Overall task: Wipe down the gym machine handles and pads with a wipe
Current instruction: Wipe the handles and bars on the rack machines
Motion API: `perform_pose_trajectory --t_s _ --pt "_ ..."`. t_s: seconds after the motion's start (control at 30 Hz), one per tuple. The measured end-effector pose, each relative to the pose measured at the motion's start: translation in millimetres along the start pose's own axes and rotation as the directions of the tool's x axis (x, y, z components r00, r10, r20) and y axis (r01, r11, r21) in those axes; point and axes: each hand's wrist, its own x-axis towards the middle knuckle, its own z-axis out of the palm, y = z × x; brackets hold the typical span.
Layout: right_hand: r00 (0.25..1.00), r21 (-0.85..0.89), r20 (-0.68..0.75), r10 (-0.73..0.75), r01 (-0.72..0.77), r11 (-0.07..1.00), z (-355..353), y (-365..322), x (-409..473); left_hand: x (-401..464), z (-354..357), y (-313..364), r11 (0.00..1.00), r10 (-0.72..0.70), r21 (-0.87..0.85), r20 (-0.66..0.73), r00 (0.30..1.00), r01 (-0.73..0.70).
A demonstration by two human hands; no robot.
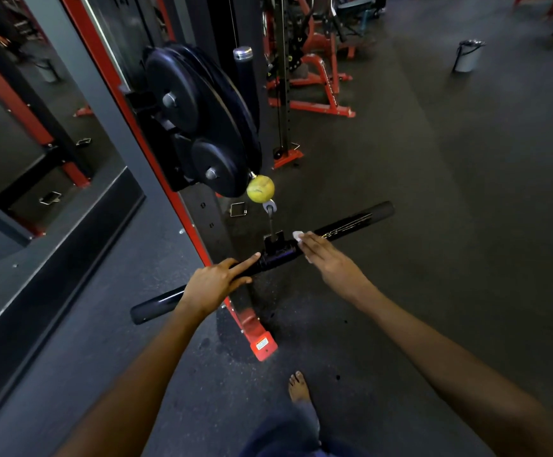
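Hanging from a cable attachment (271,222) beneath a yellow-green ball (260,189), a long black bar handle (351,224) is seen lying slantwise across the middle of the view, its near end low on the left and its far end higher on the right. The bar is held by the left hand (214,285) left of its centre bracket (275,247); the forefinger is laid straight along the top of the bar toward the bracket, while the other fingers appear to be curled about the bar, though the underside cannot be seen. A white wipe (298,236) is pressed against the bar just right of the bracket by the right hand (329,260), whose fingers are stretched out nearly straight over it; only small edges of the wipe are shown at the fingertips and beside the palm. Black weight plates (199,127) are stored on a red and black machine frame (126,103) behind the bar, and a mirror (21,133) is set to the left. A bare foot (299,390) is planted on the dark rubber floor (450,199) below the hands. Red machines (314,84) and a grey bin (468,56) are placed farther off.
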Motion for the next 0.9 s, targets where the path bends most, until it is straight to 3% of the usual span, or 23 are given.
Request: perform_pose_trajectory --t_s 0.03,0.1,0.17,0.2,0.23,0.27,0.33,0.4,0.43,0.5,0.57,0.67,0.73,0.8,0.87,0.9 --pt "1.0 0.003 -0.002 0.02 -0.02 1.0 -1.5 15.1 2.1 -0.6 0.6 0.0 1.0 0.003 0.0 -0.005 1.0 -0.003" --pt "0.974 0.063 -0.052 0.221 -0.218 0.974 -13.9 43.1 5.0 -2.4 0.7 0.4 1.0 0.005 -0.001 -0.01 1.0 -0.005" --pt "0.877 0.007 -0.032 0.479 -0.479 0.878 -27.5 66.0 4.5 -2.6 0.2 1.1 1.0 0.003 0.008 -0.01 1.0 -0.002" --pt "0.792 -0.034 0.018 0.61 -0.609 0.792 -30.6 67.8 7.9 -2.3 -0.9 1.2 1.0 0.002 0.015 -0.006 1.0 -0.002" --pt "0.725 -0.046 0.043 0.687 -0.685 0.727 -32.4 61.8 16.8 -2.7 -1.5 1.8 1.0 0.001 0.021 -0.009 1.0 -0.001" --pt "0.704 -0.03 0.054 0.708 -0.707 0.706 -33.4 49.5 27.5 -2.7 -1.8 2.2 1.0 0.0 0.027 -0.012 1.0 0.0" --pt "0.771 0.001 0.13 0.623 -0.629 0.778 -32.0 15.7 42.2 -2.1 -1.4 2.2 0.999 -0.002 0.032 -0.017 1.0 0.003" --pt "0.884 0.11 0.227 0.408 -0.44 0.891 -26.6 -11.9 47.8 -2.1 -0.8 0.9 0.999 -0.003 0.032 -0.029 1.0 0.004" --pt "0.907 0.133 0.282 0.314 -0.361 0.923 -25.9 -16.0 55.0 -2.7 -0.7 -0.2 0.999 -0.004 0.032 -0.035 0.999 0.006" --pt "0.893 0.118 0.362 0.267 -0.328 0.937 -27.6 -1.0 61.9 -3.8 0.5 -1.6 1.0 0.004 0.027 -0.034 0.999 -0.004" --pt "0.82 0.064 0.42 0.389 -0.454 0.889 -39.0 25.6 58.9 -4.9 3.4 -0.6 1.0 0.002 0.024 -0.015 1.0 -0.002" --pt "0.804 0.079 0.151 0.576 -0.59 0.803 -52.0 60.8 24.0 -6.6 4.7 3.1 1.0 -0.014 0.009 -0.062 0.998 0.015" --pt "0.751 0.089 0.073 0.657 -0.661 0.745 -56.2 58.4 14.4 -8.8 0.5 17.1 0.999 0.012 -0.043 -0.201 0.979 -0.021" --pt "0.786 0.132 0.131 0.604 -0.618 0.775 -52.0 38.6 24.2 -5.7 -2.3 46.0 0.976 0.157 -0.086 -0.354 0.922 -0.199" --pt "0.897 0.164 0.146 0.418 -0.439 0.883 -43.1 23.7 27.5 19.6 -0.6 76.1 0.924 0.327 -0.077 -0.344 0.88 -0.374" --pt "0.932 0.191 0.145 0.333 -0.357 0.914 -38.0 22.0 23.3 39.0 0.9 86.8 0.919 0.351 -0.074 -0.299 0.887 -0.388"
